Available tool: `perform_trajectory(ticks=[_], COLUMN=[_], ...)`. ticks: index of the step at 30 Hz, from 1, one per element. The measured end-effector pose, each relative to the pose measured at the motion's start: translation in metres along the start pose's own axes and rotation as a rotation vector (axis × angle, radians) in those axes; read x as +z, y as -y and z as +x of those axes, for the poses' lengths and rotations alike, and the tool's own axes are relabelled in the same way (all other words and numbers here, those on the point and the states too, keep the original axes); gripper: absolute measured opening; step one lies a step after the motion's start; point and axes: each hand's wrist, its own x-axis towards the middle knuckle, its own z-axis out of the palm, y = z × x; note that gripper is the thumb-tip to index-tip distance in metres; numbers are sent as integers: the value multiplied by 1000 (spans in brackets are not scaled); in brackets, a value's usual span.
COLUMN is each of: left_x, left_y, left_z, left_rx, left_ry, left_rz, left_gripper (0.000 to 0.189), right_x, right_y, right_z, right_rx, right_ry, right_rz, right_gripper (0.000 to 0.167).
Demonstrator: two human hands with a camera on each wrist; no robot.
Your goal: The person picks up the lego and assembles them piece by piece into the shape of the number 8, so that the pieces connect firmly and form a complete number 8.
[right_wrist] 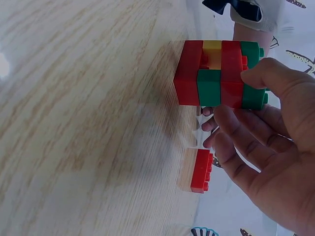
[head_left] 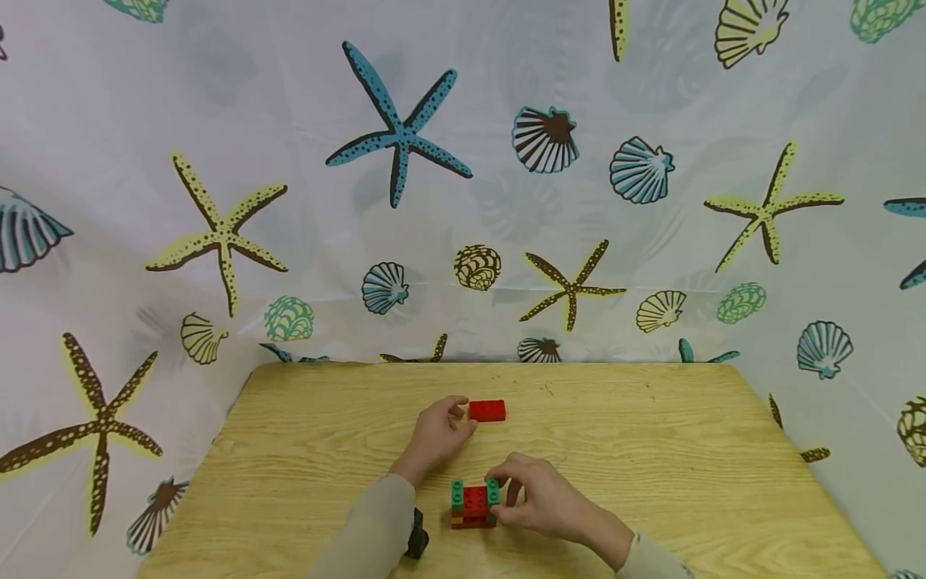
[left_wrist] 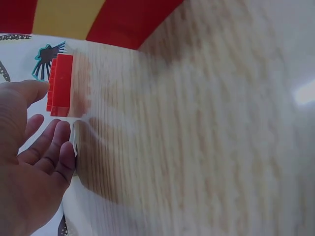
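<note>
A red toy brick [head_left: 488, 411] with studs lies on the wooden table. My left hand [head_left: 437, 430] is right beside its left end, with thumb and fingers spread loosely; in the left wrist view the thumb tip overlaps the brick's [left_wrist: 62, 83] studded side. Closer to me stands a small block structure [head_left: 474, 500] of red, green and yellow bricks, with a green brick on top at each side. My right hand [head_left: 542, 494] holds its right side between thumb and fingers. The right wrist view shows the thumb against the upper red and green bricks [right_wrist: 232, 93].
A black strap-like piece [head_left: 417, 535] sits at the left wrist, left of the structure. The wooden table [head_left: 665, 434] runs back to a white cloth [head_left: 463, 209] printed with starfish and shells, which also hangs along both sides.
</note>
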Motion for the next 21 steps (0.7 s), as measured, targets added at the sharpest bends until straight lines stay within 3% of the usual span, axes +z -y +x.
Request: perform_trajectory(ticks=[8, 21], left_x=[5, 6], left_y=[0, -5], left_z=[10, 13], left_rx=[5, -7], left_ry=[15, 29], left_rz=[75, 183], left_gripper=[49, 43], right_x=[-1, -2], right_y=[0, 1], right_z=[-1, -2], right_rx=[-1, 0], right_ry=[-6, -1], right_rz=[-9, -4], right_gripper=[33, 33])
